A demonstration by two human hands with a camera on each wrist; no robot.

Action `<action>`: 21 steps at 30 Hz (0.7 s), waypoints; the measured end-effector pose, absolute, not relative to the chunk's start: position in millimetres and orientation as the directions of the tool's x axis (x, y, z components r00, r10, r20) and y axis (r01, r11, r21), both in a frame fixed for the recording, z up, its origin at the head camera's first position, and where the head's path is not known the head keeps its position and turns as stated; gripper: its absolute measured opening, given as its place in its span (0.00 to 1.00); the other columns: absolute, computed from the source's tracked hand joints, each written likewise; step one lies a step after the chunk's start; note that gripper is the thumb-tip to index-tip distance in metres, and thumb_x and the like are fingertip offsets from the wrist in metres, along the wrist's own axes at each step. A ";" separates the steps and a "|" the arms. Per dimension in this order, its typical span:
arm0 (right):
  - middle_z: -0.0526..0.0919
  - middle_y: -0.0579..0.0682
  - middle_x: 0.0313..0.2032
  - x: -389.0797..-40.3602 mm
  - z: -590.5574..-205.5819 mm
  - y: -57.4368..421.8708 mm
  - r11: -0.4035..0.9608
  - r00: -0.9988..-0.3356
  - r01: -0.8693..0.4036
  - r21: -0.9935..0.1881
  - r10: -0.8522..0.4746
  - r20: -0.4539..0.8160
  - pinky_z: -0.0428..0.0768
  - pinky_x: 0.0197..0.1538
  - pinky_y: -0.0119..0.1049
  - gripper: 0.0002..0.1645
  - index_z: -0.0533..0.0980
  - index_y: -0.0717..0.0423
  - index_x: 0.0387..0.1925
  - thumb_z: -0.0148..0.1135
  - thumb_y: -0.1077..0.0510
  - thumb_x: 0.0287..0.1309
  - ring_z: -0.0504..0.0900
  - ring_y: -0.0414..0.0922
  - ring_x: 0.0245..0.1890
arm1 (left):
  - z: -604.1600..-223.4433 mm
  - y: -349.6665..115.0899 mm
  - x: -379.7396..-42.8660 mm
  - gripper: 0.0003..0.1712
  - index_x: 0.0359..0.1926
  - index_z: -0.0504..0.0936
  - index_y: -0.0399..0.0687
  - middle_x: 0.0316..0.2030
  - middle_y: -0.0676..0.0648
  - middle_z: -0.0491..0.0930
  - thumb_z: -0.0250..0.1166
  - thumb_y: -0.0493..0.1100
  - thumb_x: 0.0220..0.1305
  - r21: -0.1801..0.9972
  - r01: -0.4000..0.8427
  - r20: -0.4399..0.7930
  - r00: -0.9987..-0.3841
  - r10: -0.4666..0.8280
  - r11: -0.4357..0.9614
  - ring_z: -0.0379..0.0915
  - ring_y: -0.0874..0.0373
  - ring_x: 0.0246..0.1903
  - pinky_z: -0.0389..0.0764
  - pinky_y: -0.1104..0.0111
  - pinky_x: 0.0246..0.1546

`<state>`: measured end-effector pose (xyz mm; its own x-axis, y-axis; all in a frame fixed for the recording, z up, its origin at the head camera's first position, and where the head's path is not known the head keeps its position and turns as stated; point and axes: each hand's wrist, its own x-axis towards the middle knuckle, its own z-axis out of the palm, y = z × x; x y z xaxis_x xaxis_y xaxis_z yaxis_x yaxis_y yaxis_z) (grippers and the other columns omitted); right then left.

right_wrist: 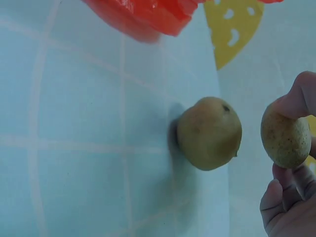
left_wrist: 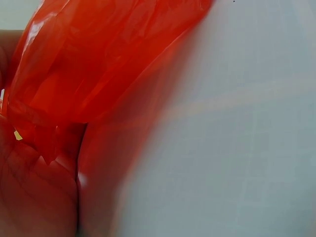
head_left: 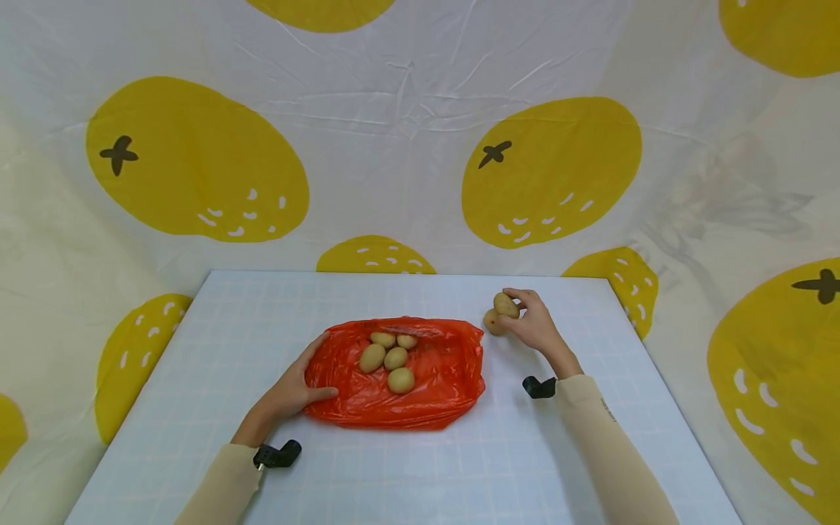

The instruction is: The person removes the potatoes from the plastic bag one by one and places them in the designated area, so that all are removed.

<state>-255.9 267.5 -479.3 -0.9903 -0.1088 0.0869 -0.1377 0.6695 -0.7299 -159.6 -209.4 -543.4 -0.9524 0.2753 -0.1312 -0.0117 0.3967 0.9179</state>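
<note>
A red plastic bag [head_left: 433,408] lies spread on the table with its mouth facing up, and several potatoes [head_left: 401,380] sit in it. At the bag's left side my left hand [head_left: 293,386] holds its edge, the thumb over the red film. The left wrist view shows the film [left_wrist: 108,59] against the palm; most of the fingers are hidden. Right of the bag, my right hand [head_left: 534,322] pinches a potato [right_wrist: 284,136] between thumb and fingers, raised off the table. Another potato [right_wrist: 210,133] rests on the table just below it.
The table [head_left: 420,481] has a pale blue checked cover. Behind it and at both sides hangs a whitish cloth [head_left: 407,182] printed with large yellow fruit. Each wrist carries a black camera mount, one on the left [head_left: 278,455] and one on the right [head_left: 539,387].
</note>
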 end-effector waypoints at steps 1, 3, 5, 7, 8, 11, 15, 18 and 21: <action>0.71 0.65 0.64 -255.7 -480.0 269.4 0.670 -0.991 -0.130 -0.731 -0.102 0.082 0.76 0.53 0.48 0.38 0.72 0.62 0.69 0.68 0.60 0.57 0.73 0.60 0.55 | -543.7 -209.5 -159.6 0.65 0.83 0.45 0.59 0.82 0.37 0.44 0.79 0.44 0.55 0.920 -0.008 -0.127 -0.952 0.278 0.392 0.43 0.30 0.78 0.56 0.32 0.72; 0.71 0.65 0.64 -255.1 -482.2 273.8 0.675 -0.993 -0.115 -0.728 -0.087 0.076 0.76 0.54 0.51 0.38 0.72 0.62 0.69 0.67 0.60 0.56 0.73 0.61 0.55 | -544.3 -209.6 -159.6 0.65 0.83 0.45 0.58 0.82 0.37 0.44 0.79 0.43 0.55 0.923 0.000 -0.118 -0.952 0.283 0.386 0.44 0.29 0.78 0.56 0.33 0.72; 0.71 0.65 0.65 -253.6 -484.4 278.3 0.677 -0.995 -0.097 -0.730 -0.075 0.063 0.76 0.57 0.53 0.37 0.71 0.62 0.69 0.67 0.59 0.57 0.73 0.61 0.57 | -545.0 -209.7 -159.6 0.65 0.83 0.45 0.58 0.81 0.36 0.44 0.79 0.43 0.55 0.925 0.005 -0.113 -0.951 0.287 0.381 0.44 0.29 0.78 0.56 0.33 0.72; 0.71 0.66 0.65 -251.7 -486.8 283.0 0.676 -0.997 -0.077 -0.733 -0.059 0.050 0.75 0.59 0.54 0.37 0.71 0.63 0.69 0.68 0.59 0.58 0.73 0.61 0.57 | -545.2 -209.4 -159.4 0.65 0.83 0.45 0.58 0.81 0.36 0.44 0.79 0.44 0.55 0.924 0.002 -0.117 -0.951 0.287 0.383 0.44 0.29 0.78 0.57 0.33 0.72; 0.71 0.66 0.65 -251.1 -488.3 285.5 0.677 -0.998 -0.069 -0.733 -0.053 0.045 0.75 0.59 0.55 0.37 0.71 0.63 0.69 0.68 0.59 0.58 0.73 0.61 0.58 | -545.3 -209.2 -159.4 0.66 0.83 0.45 0.58 0.81 0.36 0.44 0.79 0.44 0.55 0.923 0.000 -0.119 -0.951 0.287 0.386 0.44 0.29 0.78 0.57 0.32 0.72; 0.71 0.66 0.65 -250.0 -493.0 292.0 0.678 -0.998 -0.056 -0.733 -0.040 0.039 0.75 0.58 0.53 0.38 0.70 0.64 0.70 0.68 0.59 0.59 0.73 0.62 0.58 | -545.1 -208.8 -159.2 0.66 0.83 0.44 0.58 0.81 0.36 0.44 0.79 0.44 0.54 0.919 -0.005 -0.126 -0.951 0.282 0.395 0.45 0.29 0.78 0.56 0.32 0.72; 0.71 0.67 0.65 -250.9 -499.3 298.7 0.676 -0.999 -0.044 -0.735 -0.026 0.036 0.75 0.54 0.48 0.38 0.70 0.65 0.70 0.67 0.59 0.59 0.74 0.61 0.56 | -544.7 -208.8 -159.3 0.66 0.83 0.44 0.58 0.81 0.37 0.44 0.79 0.44 0.54 0.916 -0.007 -0.126 -0.954 0.273 0.400 0.44 0.30 0.78 0.56 0.32 0.72; 0.72 0.68 0.64 -251.1 -502.6 301.9 0.670 -0.999 -0.033 -0.742 -0.019 0.028 0.75 0.53 0.45 0.37 0.70 0.66 0.69 0.67 0.60 0.59 0.75 0.61 0.55 | -544.7 -209.0 -159.4 0.65 0.83 0.44 0.59 0.82 0.37 0.44 0.79 0.44 0.54 0.914 -0.009 -0.130 -0.954 0.272 0.405 0.44 0.30 0.78 0.57 0.32 0.72; 0.72 0.68 0.64 -250.2 -505.3 303.6 0.665 -1.000 -0.028 -0.747 -0.021 0.019 0.76 0.52 0.43 0.37 0.70 0.67 0.69 0.67 0.60 0.59 0.76 0.62 0.55 | -544.9 -209.1 -159.5 0.65 0.83 0.44 0.59 0.82 0.37 0.44 0.79 0.44 0.54 0.913 -0.011 -0.133 -0.953 0.272 0.408 0.44 0.30 0.78 0.56 0.32 0.72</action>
<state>-250.2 303.6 -505.3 -0.9996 -0.0207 0.0189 -0.0279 0.6648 -0.7465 -159.5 -209.1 -544.9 -0.9532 0.2715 -0.1329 -0.0111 0.4079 0.9130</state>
